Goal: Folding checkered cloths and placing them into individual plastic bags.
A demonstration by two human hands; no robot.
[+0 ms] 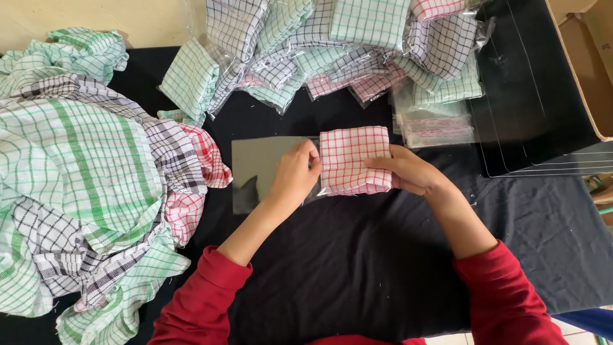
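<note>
Hands, two, bare, sleeves red: left hand (pixel 295 171) pinches the left edge of a folded red-checked cloth (pixel 355 160) and the mouth of a clear plastic bag (pixel 265 167); right hand (pixel 408 171) grips the cloth's right side, fingers curled around it. Cloth lies near the middle of the table (pixel 357 268), partly inside the bag.

Table: covered in black fabric, carries everything below.

Heap of loose cloths (pixel 83 185): green, black and red checks on white, unfolded, fills the left side of the table, well apart from the right hand, near the left forearm.

Pile of bagged cloths (pixel 332 45): folded checked cloths in clear bags, green, black and red, stacked along the far edge, just behind the hands.

Clear plastic sheets (pixel 543 128): stacked flat at the far right, over the black fabric.

Cardboard box (pixel 590 57): brown, at the top right corner, only partly in view.

Stack of empty bags (pixel 437 128): clear, with a red-printed strip, just right of the folded cloth, below the bagged pile.

Clear plastic bag, as above: flat, grey-looking against the black, stretches left from the cloth under the left hand.
</note>
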